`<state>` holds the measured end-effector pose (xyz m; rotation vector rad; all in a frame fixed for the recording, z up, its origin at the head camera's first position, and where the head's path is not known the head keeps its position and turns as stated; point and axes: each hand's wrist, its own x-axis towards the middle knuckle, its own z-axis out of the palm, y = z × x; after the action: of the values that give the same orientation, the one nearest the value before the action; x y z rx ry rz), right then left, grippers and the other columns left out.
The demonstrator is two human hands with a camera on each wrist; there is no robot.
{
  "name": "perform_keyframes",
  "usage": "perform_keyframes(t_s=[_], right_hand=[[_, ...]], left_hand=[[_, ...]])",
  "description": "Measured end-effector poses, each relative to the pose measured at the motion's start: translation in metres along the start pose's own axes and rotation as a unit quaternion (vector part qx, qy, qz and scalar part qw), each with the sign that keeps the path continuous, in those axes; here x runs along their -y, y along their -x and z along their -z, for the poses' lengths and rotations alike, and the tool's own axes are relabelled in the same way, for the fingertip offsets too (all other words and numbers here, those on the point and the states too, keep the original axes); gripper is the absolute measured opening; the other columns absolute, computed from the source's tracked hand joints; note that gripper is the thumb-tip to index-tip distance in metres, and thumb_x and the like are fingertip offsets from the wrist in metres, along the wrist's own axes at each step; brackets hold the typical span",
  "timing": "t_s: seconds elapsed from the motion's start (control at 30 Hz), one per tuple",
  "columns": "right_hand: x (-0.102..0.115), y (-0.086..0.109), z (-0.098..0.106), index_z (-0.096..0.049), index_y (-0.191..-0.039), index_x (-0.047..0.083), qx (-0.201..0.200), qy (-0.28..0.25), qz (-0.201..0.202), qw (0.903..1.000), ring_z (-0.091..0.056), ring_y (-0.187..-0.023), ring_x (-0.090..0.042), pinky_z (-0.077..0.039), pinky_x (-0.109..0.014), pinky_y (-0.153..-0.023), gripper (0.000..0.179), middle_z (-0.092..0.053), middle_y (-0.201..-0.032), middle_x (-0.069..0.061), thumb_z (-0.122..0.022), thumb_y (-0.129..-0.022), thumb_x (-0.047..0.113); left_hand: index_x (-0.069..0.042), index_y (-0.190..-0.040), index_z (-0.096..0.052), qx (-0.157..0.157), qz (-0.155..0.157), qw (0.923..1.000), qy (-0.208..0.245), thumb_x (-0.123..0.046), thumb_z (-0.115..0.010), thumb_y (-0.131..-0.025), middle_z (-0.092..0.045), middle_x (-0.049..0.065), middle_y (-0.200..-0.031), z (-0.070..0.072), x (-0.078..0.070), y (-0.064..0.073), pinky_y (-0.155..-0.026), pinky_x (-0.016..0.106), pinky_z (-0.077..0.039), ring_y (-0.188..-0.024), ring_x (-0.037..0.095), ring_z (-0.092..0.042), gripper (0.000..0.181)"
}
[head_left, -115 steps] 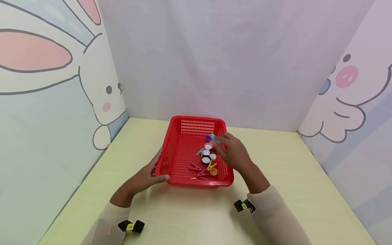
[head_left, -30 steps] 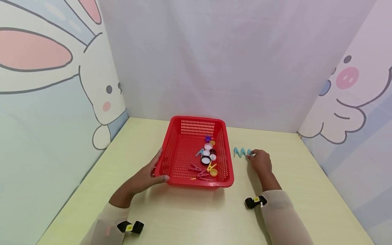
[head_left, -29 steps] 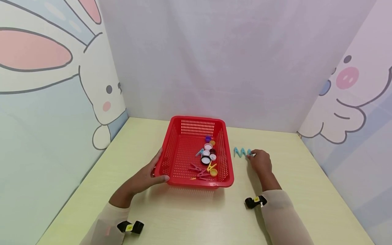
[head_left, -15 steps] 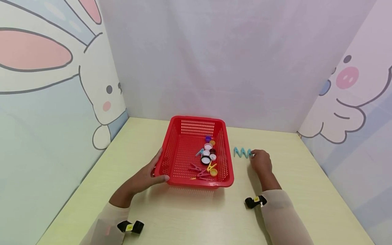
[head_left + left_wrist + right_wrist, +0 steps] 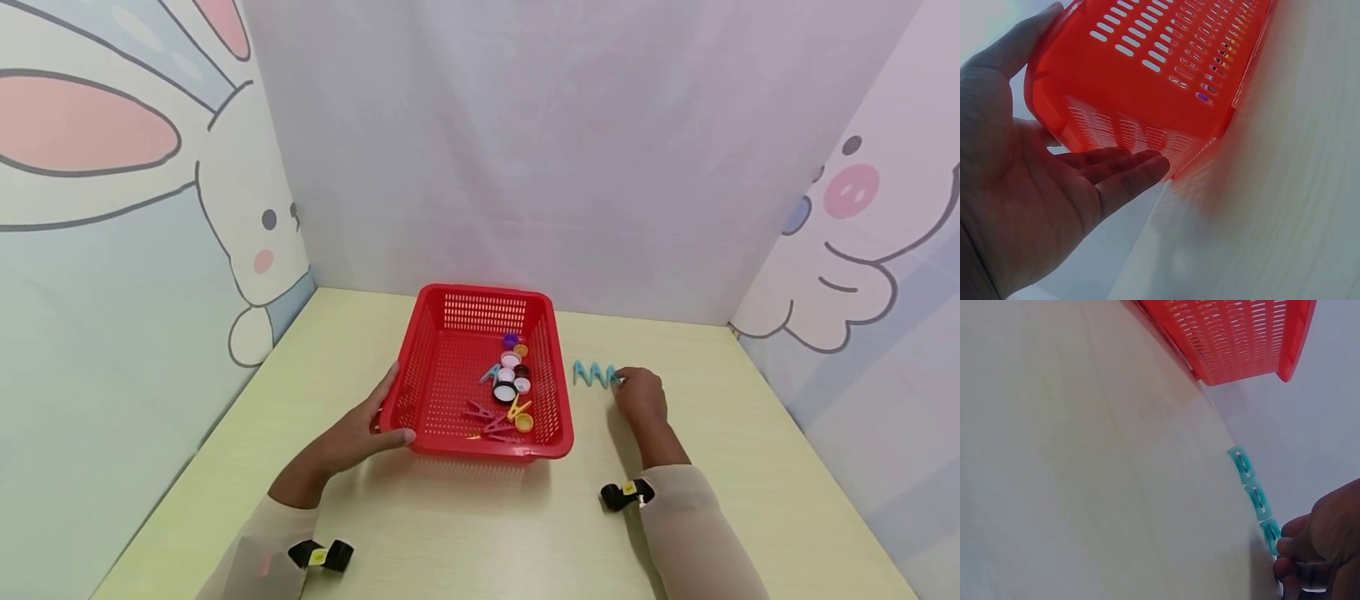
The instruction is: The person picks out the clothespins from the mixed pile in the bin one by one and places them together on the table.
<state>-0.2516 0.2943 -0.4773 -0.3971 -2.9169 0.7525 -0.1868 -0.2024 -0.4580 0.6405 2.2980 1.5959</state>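
On the table right of the basket, three light blue clothespins (image 5: 596,374) stand in a zigzag row. At the row's right end my right hand (image 5: 641,394) pinches the last clothespin (image 5: 1270,535) with its fingertips, the other fingers curled beneath. My left hand (image 5: 348,437) holds the near left corner of a red plastic basket (image 5: 480,452), thumb at the rim and fingers along the outer wall (image 5: 1129,94). Inside the basket lie a blue clothespin (image 5: 491,373), pink clothespins (image 5: 498,425), a yellow clothespin (image 5: 517,408) and several bottle caps (image 5: 505,392).
The pale wooden table (image 5: 465,533) runs back to a grey-white wall (image 5: 517,167). Side panels with cartoon animals flank it, a rabbit panel (image 5: 127,333) on the left and another panel (image 5: 900,350) on the right.
My right hand has moved from above the basket, with a blue clothespin, to the row on the table. Over the last second its fingertips shifted slightly right. The left hand stays put.
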Motion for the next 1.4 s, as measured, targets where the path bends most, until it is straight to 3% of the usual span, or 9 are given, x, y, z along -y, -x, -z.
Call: perform_keyframes(t_s=[0.4,0.87,1.2,1.4], right_hand=[[0.010,0.005,0.008,-0.067,-0.144,-0.003,-0.025,-0.001,-0.003,0.9997,-0.067,-0.126,-0.050,-0.062,-0.060,-0.089,0.042,-0.066,-0.139,-0.032,-0.055,-0.103,-0.002],[0.056,0.030,0.027,-0.067,-0.143,-0.001,-0.125,0.013,0.082,0.9887,-0.071,-0.113,-0.051,-0.062,-0.065,-0.082,0.038,-0.064,-0.133,-0.028,-0.062,-0.105,0.000],[0.085,0.047,0.033,-0.071,-0.137,-0.002,-0.164,0.005,0.148,0.9753,-0.076,-0.100,-0.046,-0.064,-0.063,-0.076,0.032,-0.067,-0.125,-0.027,-0.062,-0.107,0.005],[0.103,0.050,0.034,-0.073,-0.135,-0.002,-0.155,0.033,0.197,0.9675,-0.076,-0.098,-0.043,-0.065,-0.060,-0.077,0.033,-0.069,-0.127,-0.025,-0.065,-0.109,0.015]], left_hand=[[-0.027,-0.177,0.004,0.002,-0.002,1.0000,0.007,-0.037,-0.089,-0.089,-0.034,0.023,-0.169,0.000,0.001,0.000,-0.098,0.044,-0.067,-0.147,0.047,-0.048,0.128],[-0.028,-0.177,0.004,0.001,0.003,1.0000,0.006,-0.036,-0.089,-0.089,-0.034,0.023,-0.168,0.000,0.001,-0.001,-0.097,0.044,-0.067,-0.146,0.047,-0.048,0.128],[-0.028,-0.177,0.004,-0.003,0.009,1.0000,0.001,-0.037,-0.089,-0.089,-0.033,0.023,-0.170,0.000,0.002,-0.001,-0.098,0.047,-0.067,-0.147,0.048,-0.048,0.128],[-0.028,-0.177,0.003,-0.005,0.009,0.9999,0.002,-0.036,-0.089,-0.089,-0.034,0.023,-0.169,0.000,0.002,0.000,-0.098,0.047,-0.067,-0.146,0.048,-0.049,0.128]])
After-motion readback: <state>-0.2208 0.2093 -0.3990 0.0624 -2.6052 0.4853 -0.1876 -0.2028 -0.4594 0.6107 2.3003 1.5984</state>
